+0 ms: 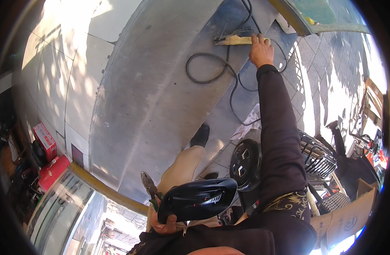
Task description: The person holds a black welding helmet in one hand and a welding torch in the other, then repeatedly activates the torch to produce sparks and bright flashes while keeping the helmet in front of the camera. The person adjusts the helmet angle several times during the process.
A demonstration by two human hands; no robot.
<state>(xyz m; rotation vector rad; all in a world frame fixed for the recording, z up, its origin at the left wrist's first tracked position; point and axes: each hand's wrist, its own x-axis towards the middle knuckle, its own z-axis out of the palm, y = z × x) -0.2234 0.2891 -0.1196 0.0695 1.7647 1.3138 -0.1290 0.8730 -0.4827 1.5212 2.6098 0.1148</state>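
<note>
While the right hand (262,52) reaches out to one o'clock, its grip is wrapped over the right end of a long, pale yellow handle with a dark tip (237,40). The tip points to nine o'clock. A thin, bendy black cable (187,68) makes a loop near it, at twelve o'clock, on a big, flat, grey metal sheet (152,85).

The left hand (164,225) is low down, near half past six. Its grip is narrow and holds a shiny, curved black shell (197,200) by the edge, with the thumb on top. A grey metal tool with a greenish handle (148,183) pokes out at seven o'clock; I cannot tell if the left hand holds it too.

A round black wheel-shaped thing (244,164) is at four o'clock, and a crumpled white cloth (249,120) lies at three o'clock.
</note>
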